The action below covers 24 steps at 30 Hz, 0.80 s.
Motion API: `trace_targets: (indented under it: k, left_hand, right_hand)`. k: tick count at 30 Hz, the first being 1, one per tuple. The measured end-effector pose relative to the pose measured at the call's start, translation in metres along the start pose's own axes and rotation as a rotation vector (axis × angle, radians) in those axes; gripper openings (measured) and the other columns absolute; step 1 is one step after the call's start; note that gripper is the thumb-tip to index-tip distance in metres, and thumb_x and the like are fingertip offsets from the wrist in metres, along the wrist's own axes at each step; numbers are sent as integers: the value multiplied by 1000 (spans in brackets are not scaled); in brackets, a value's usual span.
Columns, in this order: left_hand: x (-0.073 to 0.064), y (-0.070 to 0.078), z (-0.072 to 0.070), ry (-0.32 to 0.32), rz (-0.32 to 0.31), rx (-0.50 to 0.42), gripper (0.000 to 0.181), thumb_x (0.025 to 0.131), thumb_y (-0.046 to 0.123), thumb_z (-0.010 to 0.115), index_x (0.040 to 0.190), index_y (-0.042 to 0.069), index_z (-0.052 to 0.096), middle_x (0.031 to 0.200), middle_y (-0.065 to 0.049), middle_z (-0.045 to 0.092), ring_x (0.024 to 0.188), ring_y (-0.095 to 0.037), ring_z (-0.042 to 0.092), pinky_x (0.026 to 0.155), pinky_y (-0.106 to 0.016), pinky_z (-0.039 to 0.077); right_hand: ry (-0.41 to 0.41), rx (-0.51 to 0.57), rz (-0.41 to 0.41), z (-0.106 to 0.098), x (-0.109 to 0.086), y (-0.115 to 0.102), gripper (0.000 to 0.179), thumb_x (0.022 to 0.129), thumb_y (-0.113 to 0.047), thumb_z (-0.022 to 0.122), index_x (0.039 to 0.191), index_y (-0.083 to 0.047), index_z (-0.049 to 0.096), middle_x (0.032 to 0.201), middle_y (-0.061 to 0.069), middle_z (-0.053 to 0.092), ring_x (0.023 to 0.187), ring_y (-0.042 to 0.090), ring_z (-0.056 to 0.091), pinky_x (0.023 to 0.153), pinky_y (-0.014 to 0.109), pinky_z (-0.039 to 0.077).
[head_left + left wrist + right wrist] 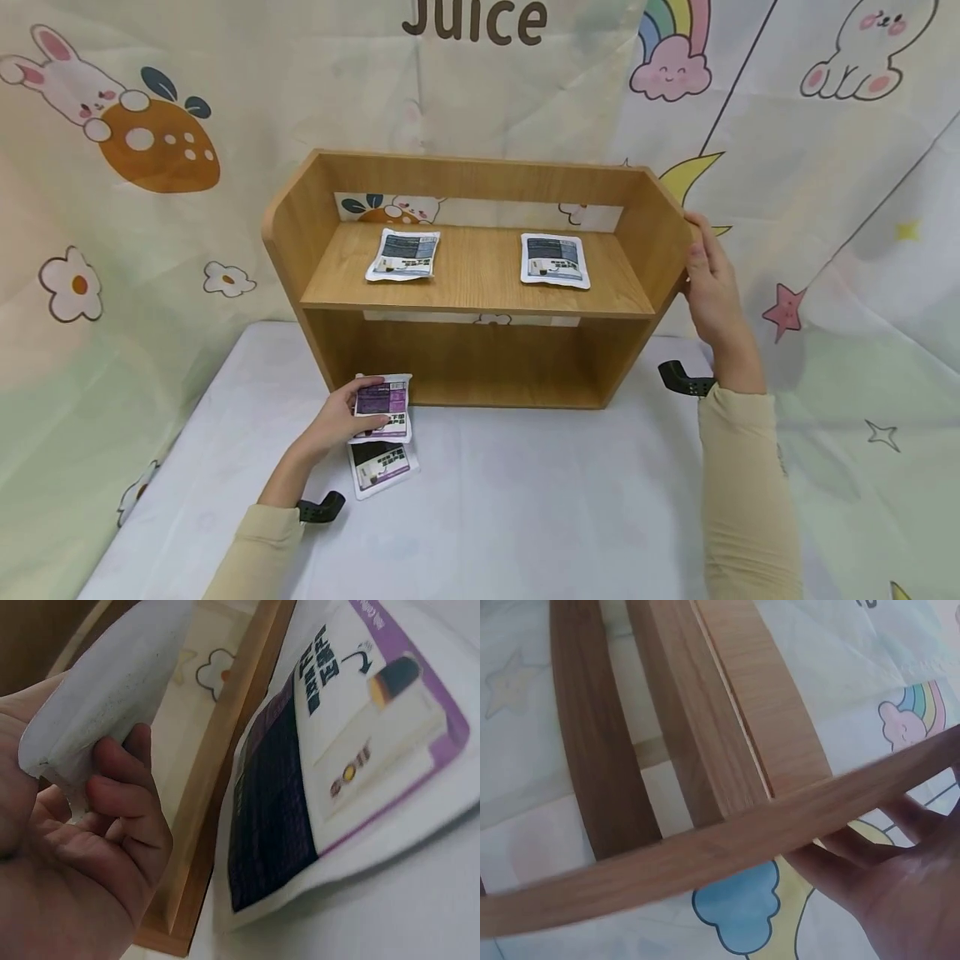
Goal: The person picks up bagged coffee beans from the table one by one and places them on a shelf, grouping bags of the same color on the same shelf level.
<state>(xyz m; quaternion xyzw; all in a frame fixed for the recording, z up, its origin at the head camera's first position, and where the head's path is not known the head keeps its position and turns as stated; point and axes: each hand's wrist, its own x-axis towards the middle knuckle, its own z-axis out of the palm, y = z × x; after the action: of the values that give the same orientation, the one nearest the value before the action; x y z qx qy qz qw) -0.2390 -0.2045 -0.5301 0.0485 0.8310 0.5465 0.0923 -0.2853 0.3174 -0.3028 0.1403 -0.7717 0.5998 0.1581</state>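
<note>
My left hand (341, 421) grips a white pouch with a purple label (392, 404) between thumb and fingers, in front of the shelf's lower level. In the left wrist view, curled fingers hold the pale pouch (112, 682) by its edge. Just below it, a second pouch (378, 471) with a black and purple label lies on the table, partly overlapped by the held one. My right hand (712, 287) rests against the outer side of the right panel of the wooden shelf (480, 310). In the right wrist view, its fingers (840, 870) lie along that panel's outside, fingertips partly hidden.
Two pouches with dark blue-green labels lie on the upper level, a left pouch (405, 254) and a right pouch (555, 260). The shelf stands on a white-covered table (525, 500). A printed cloth (262, 83) hangs behind it.
</note>
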Motion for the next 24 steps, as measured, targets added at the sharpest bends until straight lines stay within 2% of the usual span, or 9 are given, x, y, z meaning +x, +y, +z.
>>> trace_targets:
  k: [5, 12, 17, 24]
  left_hand:
    - [7, 5, 9, 5, -7, 15, 77, 76, 31, 85, 142, 19, 47, 144, -16, 42, 123, -36, 44, 101, -56, 34]
    - [20, 17, 14, 0, 45, 17, 75, 76, 26, 84, 141, 18, 48, 144, -16, 42, 124, -36, 45, 102, -55, 34]
    - [34, 21, 15, 2, 76, 2, 75, 76, 28, 85, 141, 19, 49, 151, -14, 34, 134, -36, 35, 106, -53, 30]
    - [61, 22, 16, -14, 142, 76, 71, 79, 27, 82, 141, 18, 48, 152, -14, 33, 137, -37, 30, 108, -54, 26]
  right_hand:
    - [2, -19, 6, 1, 1, -1, 46, 103, -42, 36, 149, -38, 31, 148, 5, 28, 132, 32, 30, 105, 62, 23]
    - [11, -30, 7, 0, 2, 4, 47, 103, -42, 35, 150, -39, 29, 150, 4, 27, 134, 32, 30, 106, 61, 24]
    - [45, -62, 3, 2, 2, 8, 49, 103, -44, 34, 151, -39, 26, 149, 4, 28, 133, 31, 31, 106, 59, 26]
    - [64, -45, -21, 5, 1, 9, 49, 103, -44, 35, 151, -38, 27, 148, 4, 30, 132, 28, 32, 108, 54, 27]
